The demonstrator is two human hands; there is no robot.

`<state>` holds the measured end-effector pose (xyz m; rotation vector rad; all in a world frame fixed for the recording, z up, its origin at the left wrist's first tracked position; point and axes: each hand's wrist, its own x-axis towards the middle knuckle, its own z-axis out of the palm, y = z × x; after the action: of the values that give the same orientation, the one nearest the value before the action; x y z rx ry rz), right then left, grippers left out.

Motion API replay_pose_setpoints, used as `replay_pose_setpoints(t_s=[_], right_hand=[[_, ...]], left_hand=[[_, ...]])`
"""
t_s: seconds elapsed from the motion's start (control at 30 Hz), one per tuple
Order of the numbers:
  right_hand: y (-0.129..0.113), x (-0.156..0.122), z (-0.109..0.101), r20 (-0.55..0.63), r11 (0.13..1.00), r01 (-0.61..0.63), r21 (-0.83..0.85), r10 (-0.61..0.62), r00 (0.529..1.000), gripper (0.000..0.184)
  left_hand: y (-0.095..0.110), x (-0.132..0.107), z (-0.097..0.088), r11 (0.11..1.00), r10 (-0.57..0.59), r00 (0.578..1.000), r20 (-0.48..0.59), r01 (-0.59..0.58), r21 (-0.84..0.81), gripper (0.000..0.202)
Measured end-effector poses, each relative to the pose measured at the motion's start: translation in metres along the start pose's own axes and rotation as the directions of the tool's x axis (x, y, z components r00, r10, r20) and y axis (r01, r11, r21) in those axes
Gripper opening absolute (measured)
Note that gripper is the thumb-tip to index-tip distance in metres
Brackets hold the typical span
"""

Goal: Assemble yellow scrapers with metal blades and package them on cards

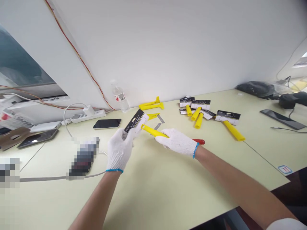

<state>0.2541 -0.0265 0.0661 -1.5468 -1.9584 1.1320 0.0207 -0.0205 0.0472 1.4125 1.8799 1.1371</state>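
Both my hands wear white knit gloves. My left hand is closed on the black and white card sleeve that covers the head of a yellow-handled scraper. My right hand is wrapped round the yellow handle of that scraper, a little above the pale table. A red-handled tool lies just behind my right hand. Loose metal blades and a yellow scraper part lie just beyond.
Several packaged yellow scrapers lie at the back right, another one further right. Yellow scraper frames, a water bottle, a phone and a power strip sit near the wall. Dark devices lie far right.
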Motion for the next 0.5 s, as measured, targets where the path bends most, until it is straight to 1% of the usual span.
replay_pose_setpoints(t_s=[0.03,0.13,0.17,0.2,0.27,0.33,0.37,0.43,0.47,0.5], right_hand=[[0.001,-0.004,-0.003,0.036,1.000,-0.008,0.015,0.007,0.999,0.039],[0.003,-0.014,-0.011,0.142,0.996,-0.041,0.076,0.029,0.989,0.037],[0.004,-0.016,-0.013,0.149,0.994,-0.048,0.095,0.033,0.988,0.037],[0.006,-0.017,-0.017,0.131,0.992,-0.058,0.110,0.043,0.990,0.038],[0.011,-0.016,-0.026,0.036,0.985,-0.086,0.150,0.082,0.996,0.040],[0.019,-0.009,-0.039,-0.104,0.974,-0.118,0.191,0.140,0.985,0.044],[0.024,-0.004,-0.047,-0.179,0.969,-0.132,0.207,0.171,0.969,0.046],[0.035,0.012,-0.063,-0.320,0.974,-0.140,0.178,0.192,0.928,0.048],[0.041,0.021,-0.071,-0.371,0.975,-0.152,0.163,0.203,0.906,0.048],[0.046,0.029,-0.077,-0.394,0.973,-0.184,0.137,0.224,0.891,0.047]], left_hand=[[0.000,0.004,-0.004,1.000,0.004,0.999,-0.035,-0.003,0.027,0.036],[-0.002,0.012,-0.009,0.997,0.007,0.999,-0.050,-0.003,0.077,0.037],[-0.004,0.014,-0.010,0.996,0.004,0.999,-0.043,0.000,0.086,0.039],[-0.006,0.016,-0.009,0.996,-0.002,0.999,-0.038,0.005,0.087,0.041],[-0.013,0.019,-0.006,0.998,-0.020,0.999,-0.030,0.022,0.060,0.043],[-0.023,0.024,-0.004,0.998,-0.054,0.998,-0.026,0.054,-0.028,0.039],[-0.028,0.026,-0.003,0.996,-0.066,0.998,-0.011,0.065,-0.064,0.038],[-0.035,0.030,-0.001,0.995,-0.082,0.997,0.013,0.083,-0.060,0.038],[-0.038,0.032,0.000,0.995,-0.086,0.996,0.023,0.087,-0.057,0.037],[-0.039,0.032,0.001,0.995,-0.083,0.996,0.034,0.085,-0.044,0.037]])
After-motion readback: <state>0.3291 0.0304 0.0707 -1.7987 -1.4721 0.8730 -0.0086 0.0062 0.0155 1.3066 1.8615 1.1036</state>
